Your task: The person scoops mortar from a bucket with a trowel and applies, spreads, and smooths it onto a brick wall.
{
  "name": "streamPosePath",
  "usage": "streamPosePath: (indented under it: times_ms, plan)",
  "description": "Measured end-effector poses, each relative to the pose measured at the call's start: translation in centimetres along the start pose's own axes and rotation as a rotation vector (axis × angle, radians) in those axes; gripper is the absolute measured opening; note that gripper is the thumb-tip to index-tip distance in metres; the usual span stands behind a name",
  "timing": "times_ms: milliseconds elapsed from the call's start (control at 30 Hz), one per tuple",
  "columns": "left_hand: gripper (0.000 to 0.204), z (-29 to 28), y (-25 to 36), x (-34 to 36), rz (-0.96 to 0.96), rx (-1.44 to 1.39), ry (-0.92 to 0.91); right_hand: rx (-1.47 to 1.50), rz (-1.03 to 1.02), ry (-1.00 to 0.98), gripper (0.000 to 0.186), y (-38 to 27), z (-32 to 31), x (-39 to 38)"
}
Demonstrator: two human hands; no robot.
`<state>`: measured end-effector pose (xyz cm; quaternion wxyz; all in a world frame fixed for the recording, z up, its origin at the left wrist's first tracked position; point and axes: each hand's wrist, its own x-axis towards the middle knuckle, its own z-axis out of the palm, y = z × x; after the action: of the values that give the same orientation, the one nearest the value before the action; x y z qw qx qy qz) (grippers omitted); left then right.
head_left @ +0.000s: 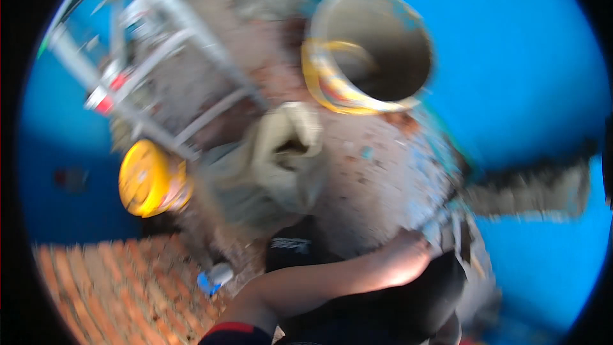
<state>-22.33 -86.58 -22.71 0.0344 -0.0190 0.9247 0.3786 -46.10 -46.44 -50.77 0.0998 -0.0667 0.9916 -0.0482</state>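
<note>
L hand [407, 255] reaches across dark trousers [367, 316] toward the floor [357, 179]'s R edge, nr a blurred greyish obj [480, 265]; can't tell if it's wide, narrow or holding anything, & R hand is out of view. Open pale sack [278, 176] sits mid-floor, w/ big bucket [319, 80] nr the far edge by the blue wall [511, 76], & yellow pail [148, 179] + ladder-like frame [211, 49] toward the L edge.

Building or renovation site, bare brickwork [115, 287], ladder [214, 51], large bucket [321, 86], open sack [290, 182], rough dirty floor [357, 179]
</note>
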Motion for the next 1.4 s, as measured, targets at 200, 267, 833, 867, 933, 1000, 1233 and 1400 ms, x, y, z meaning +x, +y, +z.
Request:
streamPosePath:
  times_ms: [200, 267, 833, 867, 933, 1000, 1233, 1400]
  plan:
    - [0.021, 2.4, 0.7, 1.0, -0.030, 0.233, -0.072, -0.017, -0.029, -0.046, 0.060, -5.4, 0.7, 3.2]
    - [0.024, 2.5, 0.6, 0.7, -0.046, 0.255, -0.007, -0.014, -0.035, -0.066, 0.061, -6.7, 0.1, 3.1]
    - [0.021, -2.7, 2.8, -1.6, 0.105, 0.026, 0.136, 0.445, -0.089, -0.171, 0.072, -17.7, -9.1, -0.8]
    - [0.024, -1.0, 2.6, -1.3, 0.147, -0.030, 0.254, 0.485, -0.087, -0.191, 0.073, -18.5, -9.7, -0.9]
    - [0.018, -0.9, 2.9, -0.2, 0.178, -0.036, 0.253, 0.569, -0.063, -0.212, 0.074, -19.0, -11.8, -0.6]
    - [0.012, -0.1, 3.3, 0.6, 0.206, -0.058, 0.385, 0.656, -0.046, -0.270, 0.076, -20.4, -13.4, -0.1]
    - [0.021, -4.0, 5.7, -2.5, 0.316, -0.406, 0.872, 0.934, -0.122, -0.634, 0.081, -32.3, -20.2, 2.3]
    - [0.017, -7.0, 1.8, -4.3, 0.236, -0.357, 0.970, 0.935, -0.245, -0.873, 0.105, -50.3, -22.9, -0.4]
